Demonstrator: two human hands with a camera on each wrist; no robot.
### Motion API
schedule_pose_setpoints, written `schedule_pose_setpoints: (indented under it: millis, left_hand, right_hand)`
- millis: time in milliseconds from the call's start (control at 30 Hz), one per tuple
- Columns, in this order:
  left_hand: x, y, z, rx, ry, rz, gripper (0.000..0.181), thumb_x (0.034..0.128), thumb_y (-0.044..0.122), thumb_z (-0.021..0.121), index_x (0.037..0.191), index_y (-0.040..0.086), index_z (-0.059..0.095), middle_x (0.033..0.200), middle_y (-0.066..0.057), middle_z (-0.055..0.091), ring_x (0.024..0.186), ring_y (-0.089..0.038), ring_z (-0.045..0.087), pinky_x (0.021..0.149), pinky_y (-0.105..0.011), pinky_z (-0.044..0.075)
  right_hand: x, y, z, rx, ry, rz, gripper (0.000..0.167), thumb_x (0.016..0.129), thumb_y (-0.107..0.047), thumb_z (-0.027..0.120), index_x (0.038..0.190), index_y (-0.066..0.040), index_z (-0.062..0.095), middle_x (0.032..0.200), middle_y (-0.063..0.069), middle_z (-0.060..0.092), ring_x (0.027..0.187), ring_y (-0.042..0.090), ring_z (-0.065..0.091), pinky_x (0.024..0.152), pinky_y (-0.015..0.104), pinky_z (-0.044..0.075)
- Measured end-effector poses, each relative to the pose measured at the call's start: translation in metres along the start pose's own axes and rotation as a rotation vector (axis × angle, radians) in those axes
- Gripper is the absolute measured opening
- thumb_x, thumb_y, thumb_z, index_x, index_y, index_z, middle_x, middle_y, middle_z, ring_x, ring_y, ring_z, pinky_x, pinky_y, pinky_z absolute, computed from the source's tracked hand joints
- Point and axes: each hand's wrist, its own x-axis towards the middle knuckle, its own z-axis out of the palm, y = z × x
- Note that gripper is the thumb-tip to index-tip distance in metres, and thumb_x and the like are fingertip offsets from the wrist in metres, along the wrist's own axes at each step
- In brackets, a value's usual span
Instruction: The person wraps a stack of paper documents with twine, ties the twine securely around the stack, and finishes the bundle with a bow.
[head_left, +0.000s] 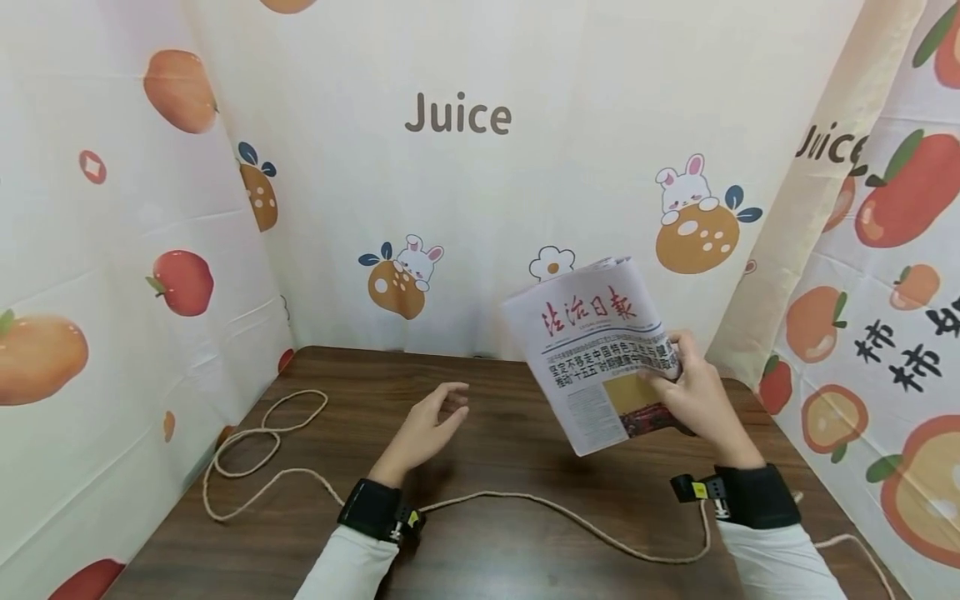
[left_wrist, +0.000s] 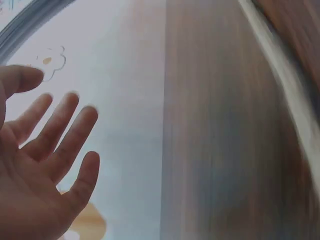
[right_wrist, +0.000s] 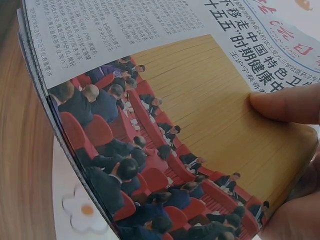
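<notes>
A folded newspaper (head_left: 592,358) with a red masthead is held up off the table by my right hand (head_left: 697,400), which grips its right edge. In the right wrist view the thumb (right_wrist: 287,106) presses on the front page of the newspaper (right_wrist: 210,100), while other fingers go behind it. My left hand (head_left: 427,429) hovers over the table left of the newspaper, holding nothing. Its fingers look relaxed and spread in the left wrist view, where the left hand (left_wrist: 50,155) appears palm toward the camera.
A beige rope (head_left: 525,496) runs across the dark wooden table (head_left: 480,400), looping at the left and passing by both wrists. Fruit-printed curtains (head_left: 465,208) stand at the back and on both sides.
</notes>
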Motion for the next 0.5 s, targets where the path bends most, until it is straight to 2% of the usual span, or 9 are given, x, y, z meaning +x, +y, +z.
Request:
schedule_pose_setpoints:
  millis: [133, 267, 300, 367, 500]
  left_hand:
    - [0.014, 0.007, 0.013, -0.073, 0.046, -0.034, 0.05, 0.1092, 0.035, 0.044, 0.153, 0.011, 0.037, 0.143, -0.014, 0.049, 0.132, -0.029, 0.048, 0.105, -0.05, 0.04]
    - [0.025, 0.013, 0.026, -0.199, 0.042, -0.08, 0.059, 0.1105, 0.046, 0.026, 0.159, 0.013, 0.025, 0.155, -0.017, 0.036, 0.142, -0.035, 0.034, 0.111, -0.057, 0.029]
    - [0.026, 0.019, 0.026, -0.245, 0.018, -0.088, 0.058, 0.1113, 0.044, 0.021, 0.16, 0.012, 0.021, 0.157, -0.018, 0.033, 0.144, -0.036, 0.032, 0.112, -0.058, 0.027]
    - [0.029, 0.024, 0.031, -0.324, -0.015, -0.076, 0.057, 0.1113, 0.043, 0.012, 0.161, 0.015, 0.016, 0.158, -0.016, 0.032, 0.144, -0.035, 0.031, 0.112, -0.059, 0.025]
    - [0.031, 0.031, 0.036, -0.487, -0.137, 0.002, 0.061, 0.1091, 0.043, -0.001, 0.161, 0.013, 0.011, 0.155, -0.019, 0.036, 0.141, -0.036, 0.037, 0.112, -0.058, 0.028]
  right_hand:
    - [-0.003, -0.01, 0.013, 0.09, 0.0, -0.011, 0.044, 0.091, 0.0, 0.07, 0.126, -0.001, 0.043, 0.111, 0.022, 0.066, 0.084, 0.023, 0.062, 0.064, 0.028, 0.049]
    - [-0.008, -0.02, 0.025, 0.22, -0.017, -0.013, 0.047, 0.092, 0.001, 0.07, 0.128, -0.003, 0.041, 0.118, 0.021, 0.065, 0.086, 0.019, 0.062, 0.066, 0.028, 0.05]
    - [-0.009, -0.022, 0.028, 0.257, -0.027, -0.01, 0.048, 0.092, 0.001, 0.069, 0.129, -0.004, 0.04, 0.121, 0.02, 0.064, 0.087, 0.02, 0.061, 0.067, 0.028, 0.05]
    - [-0.011, -0.026, 0.033, 0.337, -0.051, 0.004, 0.048, 0.093, 0.0, 0.069, 0.13, -0.005, 0.038, 0.125, 0.02, 0.063, 0.086, 0.02, 0.061, 0.066, 0.029, 0.049]
    - [-0.014, -0.031, 0.041, 0.475, -0.08, 0.041, 0.051, 0.094, 0.002, 0.067, 0.134, -0.007, 0.036, 0.13, 0.023, 0.06, 0.082, 0.021, 0.06, 0.061, 0.029, 0.048]
